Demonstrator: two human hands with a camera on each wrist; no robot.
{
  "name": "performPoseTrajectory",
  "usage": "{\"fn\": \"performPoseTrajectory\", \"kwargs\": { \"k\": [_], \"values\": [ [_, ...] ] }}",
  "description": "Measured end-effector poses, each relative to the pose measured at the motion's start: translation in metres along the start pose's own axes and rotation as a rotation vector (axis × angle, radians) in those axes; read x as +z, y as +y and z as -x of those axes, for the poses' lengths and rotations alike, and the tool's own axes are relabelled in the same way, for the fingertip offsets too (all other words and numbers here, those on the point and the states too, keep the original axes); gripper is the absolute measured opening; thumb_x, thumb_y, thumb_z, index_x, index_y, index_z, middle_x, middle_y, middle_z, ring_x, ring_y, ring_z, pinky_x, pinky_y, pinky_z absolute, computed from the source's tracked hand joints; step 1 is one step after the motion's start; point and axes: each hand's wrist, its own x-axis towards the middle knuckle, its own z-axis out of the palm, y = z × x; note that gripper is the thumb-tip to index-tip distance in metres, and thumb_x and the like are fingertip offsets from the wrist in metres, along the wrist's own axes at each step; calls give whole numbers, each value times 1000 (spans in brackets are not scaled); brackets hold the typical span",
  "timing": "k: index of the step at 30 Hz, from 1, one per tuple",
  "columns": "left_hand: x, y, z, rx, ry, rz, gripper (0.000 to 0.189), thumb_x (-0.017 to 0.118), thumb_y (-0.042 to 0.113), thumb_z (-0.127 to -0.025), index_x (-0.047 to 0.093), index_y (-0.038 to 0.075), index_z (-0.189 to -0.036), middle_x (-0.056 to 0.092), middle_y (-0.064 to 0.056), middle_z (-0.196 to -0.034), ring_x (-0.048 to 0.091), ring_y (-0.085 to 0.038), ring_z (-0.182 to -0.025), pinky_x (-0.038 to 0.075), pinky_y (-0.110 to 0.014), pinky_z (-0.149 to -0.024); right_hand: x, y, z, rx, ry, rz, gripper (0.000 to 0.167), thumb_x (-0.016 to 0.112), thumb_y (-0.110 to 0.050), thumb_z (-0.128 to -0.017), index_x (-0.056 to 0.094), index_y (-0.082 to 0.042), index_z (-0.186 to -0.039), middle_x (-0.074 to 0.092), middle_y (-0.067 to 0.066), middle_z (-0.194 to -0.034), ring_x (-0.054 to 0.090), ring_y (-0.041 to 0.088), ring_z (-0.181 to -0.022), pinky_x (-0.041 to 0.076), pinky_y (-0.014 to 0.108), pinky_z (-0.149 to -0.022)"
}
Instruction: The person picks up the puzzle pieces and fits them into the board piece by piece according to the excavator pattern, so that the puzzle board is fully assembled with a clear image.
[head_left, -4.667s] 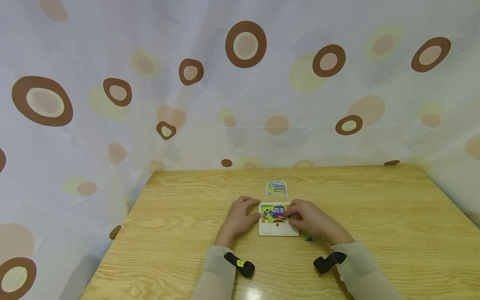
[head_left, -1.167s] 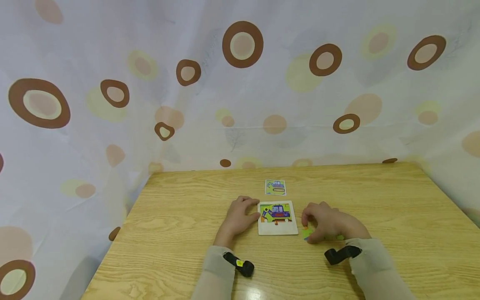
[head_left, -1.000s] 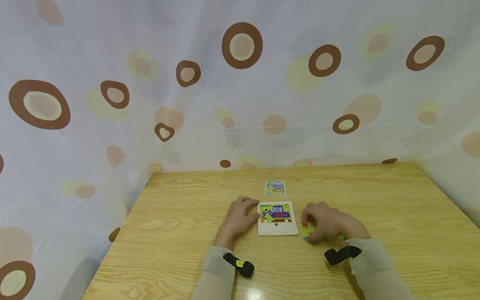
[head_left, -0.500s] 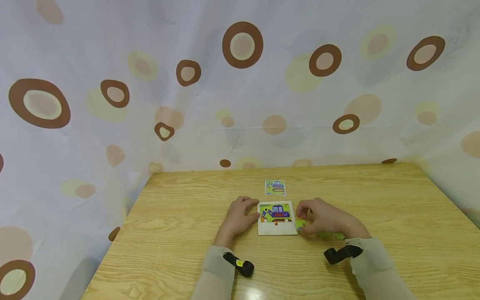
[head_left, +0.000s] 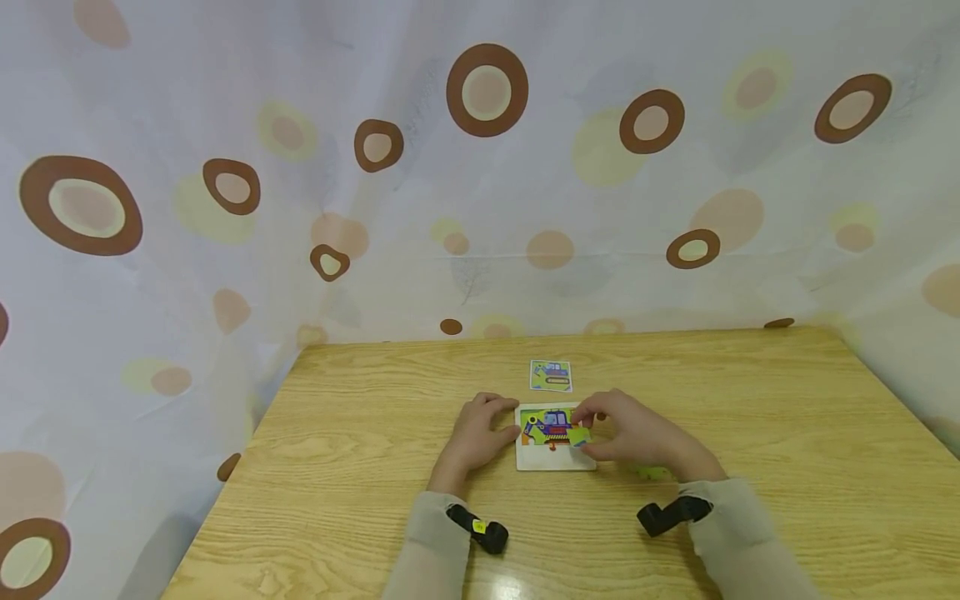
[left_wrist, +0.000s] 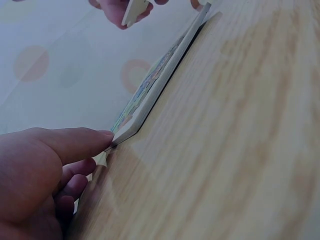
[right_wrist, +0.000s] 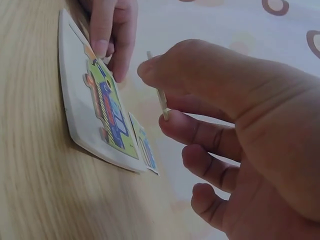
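On the wooden table (head_left: 360,400), I see the left hand (head_left: 480,429), thumb and forefinger spread, touching the left edge of the tray (head_left: 540,460), and the right hand (head_left: 633,429) over its right side. The tray lies flat, its near strip bare, a card (head_left: 551,375) just beyond; the right hand pinches a green piece (head_left: 579,437) above it.
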Motion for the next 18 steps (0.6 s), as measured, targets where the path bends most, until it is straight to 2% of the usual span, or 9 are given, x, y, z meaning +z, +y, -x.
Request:
{"fn": "performPoseTrajectory", "kwargs": {
  "k": [8,14,18],
  "values": [
    [1,-1,0,8,-1,-11,40,68,20,-93,63,12,-132,52,-11,-132,45,-33,-124,36,-49,-105,10,-5,-7,-59,19,12,17,76,-21,-88,71,-16,-104,65,-8,-99,57,20,-94,48,45,-84],
    [2,-3,-2,1,-2,-6,40,68,22,-94,63,14,-133,52,-9,-132,45,-32,-125,36,-48,-106,17,-8,-12,-100,48,9,11,76,-19,-88,73,-15,-98,66,-6,-96,57,23,-92,47,47,-82],
    [3,-5,-3,-3,2,-1,40,67,22,-94,63,15,-133,51,-9,-132,45,-31,-125,36,-47,-105,23,-12,-15,-126,62,9,13,75,-20,-89,73,-12,-99,66,-4,-96,57,24,-91,47,45,-80]
  ]
}}
